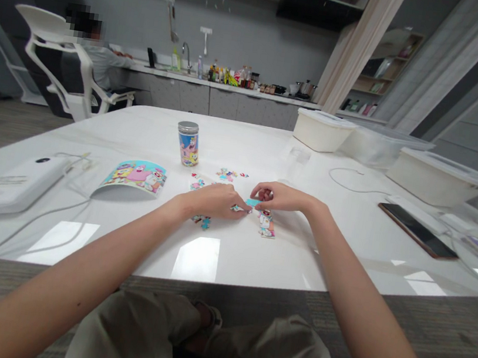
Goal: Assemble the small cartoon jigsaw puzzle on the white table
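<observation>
Above the white table, my two hands meet over a light-blue jigsaw puzzle piece (pixel 252 203). My right hand (pixel 281 197) pinches its right side between thumb and fingers. From the left, my left hand (pixel 217 201) comes in with its fingers together and a fingertip pressed at the piece's lower edge; its thumb is hidden. Just below my right hand lies a joined strip of puzzle pieces (pixel 267 225). Loose puzzle pieces (pixel 201 221) show beneath my left wrist, and more scattered pieces (pixel 226 173) lie beyond the hands.
A cartoon-printed can (pixel 188 147) with a metal lid stands behind the pieces. Left of it is a curled picture sheet (pixel 137 176), then a white box (pixel 16 183) with cables. A phone (pixel 416 229) and lidded bins (pixel 439 177) occupy the right. Someone sits on a chair (pixel 49 28) at back left.
</observation>
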`<state>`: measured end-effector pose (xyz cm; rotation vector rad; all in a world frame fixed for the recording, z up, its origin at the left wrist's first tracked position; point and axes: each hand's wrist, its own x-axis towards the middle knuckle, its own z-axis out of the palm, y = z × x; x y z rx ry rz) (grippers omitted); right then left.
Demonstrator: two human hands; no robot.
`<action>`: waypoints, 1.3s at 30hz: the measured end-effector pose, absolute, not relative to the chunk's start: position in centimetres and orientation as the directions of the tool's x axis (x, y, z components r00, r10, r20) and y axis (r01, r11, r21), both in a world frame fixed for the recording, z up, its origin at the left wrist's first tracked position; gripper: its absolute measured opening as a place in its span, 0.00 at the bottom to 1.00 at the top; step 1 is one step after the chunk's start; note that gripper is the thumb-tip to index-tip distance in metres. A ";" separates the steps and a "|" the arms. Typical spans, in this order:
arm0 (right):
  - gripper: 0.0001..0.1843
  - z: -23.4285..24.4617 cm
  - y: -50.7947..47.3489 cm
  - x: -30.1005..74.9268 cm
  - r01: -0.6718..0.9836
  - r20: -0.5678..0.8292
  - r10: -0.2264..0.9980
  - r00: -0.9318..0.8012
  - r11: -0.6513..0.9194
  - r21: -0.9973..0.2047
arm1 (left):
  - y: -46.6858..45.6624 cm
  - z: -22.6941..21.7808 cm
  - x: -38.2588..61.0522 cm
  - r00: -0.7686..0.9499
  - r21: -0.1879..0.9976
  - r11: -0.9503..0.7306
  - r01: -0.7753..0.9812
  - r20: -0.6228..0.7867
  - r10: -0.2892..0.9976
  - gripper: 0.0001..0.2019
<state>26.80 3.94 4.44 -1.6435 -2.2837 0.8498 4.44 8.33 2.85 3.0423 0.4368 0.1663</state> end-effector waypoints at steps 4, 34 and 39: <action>0.19 4.4 4.0 26.8 0.802 -0.166 0.919 -0.358 0.211 -0.559 | 8.3 2.9 4.4 0.955 0.079 -0.959 0.272 0.101 0.279 0.17; 0.16 4.2 4.1 27.0 0.802 -0.159 0.919 -0.360 0.218 -0.556 | 8.1 3.3 4.7 0.920 0.170 -0.920 0.354 0.117 0.375 0.18; 0.16 4.2 4.2 27.1 0.800 -0.164 0.918 -0.362 0.215 -0.561 | 8.0 3.0 5.0 0.899 0.195 -0.903 0.382 0.148 0.412 0.16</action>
